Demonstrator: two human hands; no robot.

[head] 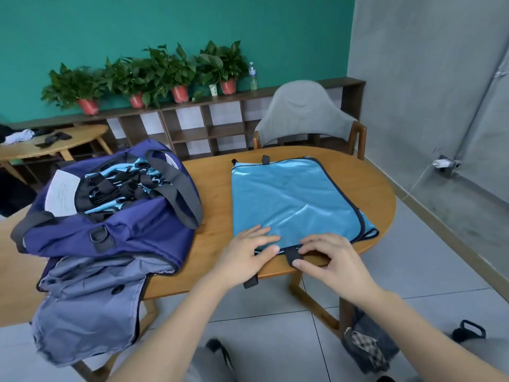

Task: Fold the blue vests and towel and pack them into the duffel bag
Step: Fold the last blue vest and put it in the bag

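Grey chair (300,114) behind wooden table (212,194)

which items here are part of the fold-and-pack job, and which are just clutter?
Job:
- blue vest flat on the table, left hand resting on it, right hand pinching its black strap
- duffel bag, open, blue vests already inside

Lying about:
- grey chair
- potted plants and a water bottle on the shelf
- charger in the wall socket
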